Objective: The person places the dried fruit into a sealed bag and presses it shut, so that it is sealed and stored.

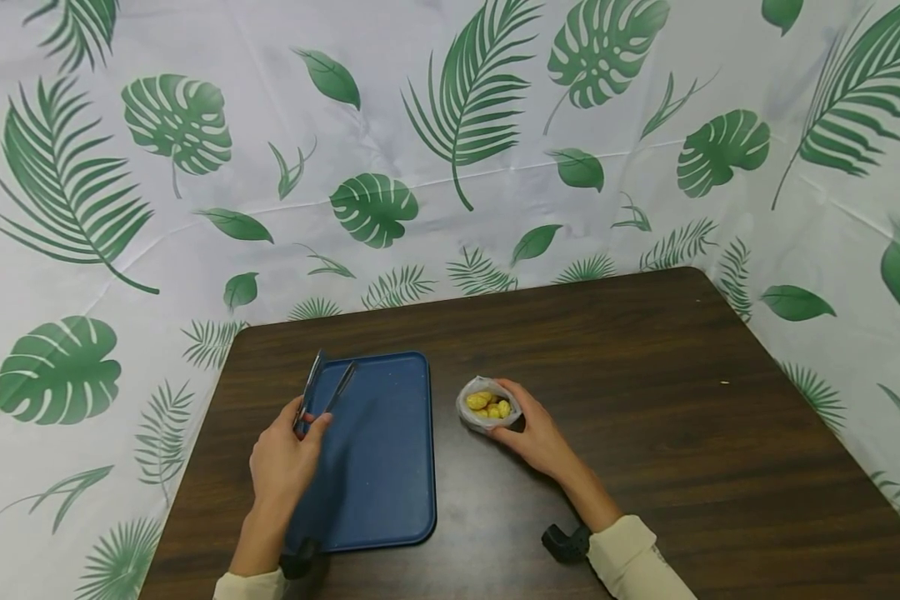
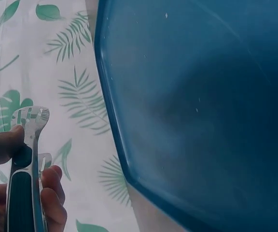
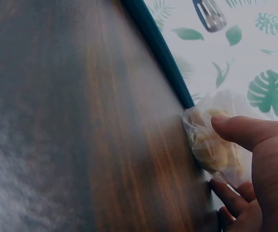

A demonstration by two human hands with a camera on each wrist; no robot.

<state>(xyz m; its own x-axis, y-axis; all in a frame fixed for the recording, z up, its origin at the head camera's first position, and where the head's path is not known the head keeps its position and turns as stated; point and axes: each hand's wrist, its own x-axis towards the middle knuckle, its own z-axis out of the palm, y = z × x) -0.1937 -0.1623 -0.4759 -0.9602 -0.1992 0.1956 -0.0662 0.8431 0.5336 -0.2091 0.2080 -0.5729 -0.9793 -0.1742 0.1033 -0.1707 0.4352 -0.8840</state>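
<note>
My left hand (image 1: 283, 462) holds a pair of metal tongs (image 1: 311, 388) over the left part of a blue tray (image 1: 390, 450). The tongs' two arms stand apart with nothing between their tips. In the left wrist view the thumb presses a dark grip panel of the tongs (image 2: 22, 198), and curled fingers lie on the other side. To the right of the tray, my right hand (image 1: 543, 437) grips a small clear plastic bag (image 1: 465, 410) from its right side. The bag's mouth is open upward, showing several yellow, lumpy pieces (image 1: 487, 403) whose kind is unclear.
A dark wood-grain table (image 1: 607, 350) carries the tray and extends far to the right. Behind it hangs a white cloth (image 1: 390, 75) with green leaf prints. A tiny pale speck (image 1: 724, 382) lies on the table at the right. Each wrist wears a black strap mount (image 1: 565, 543).
</note>
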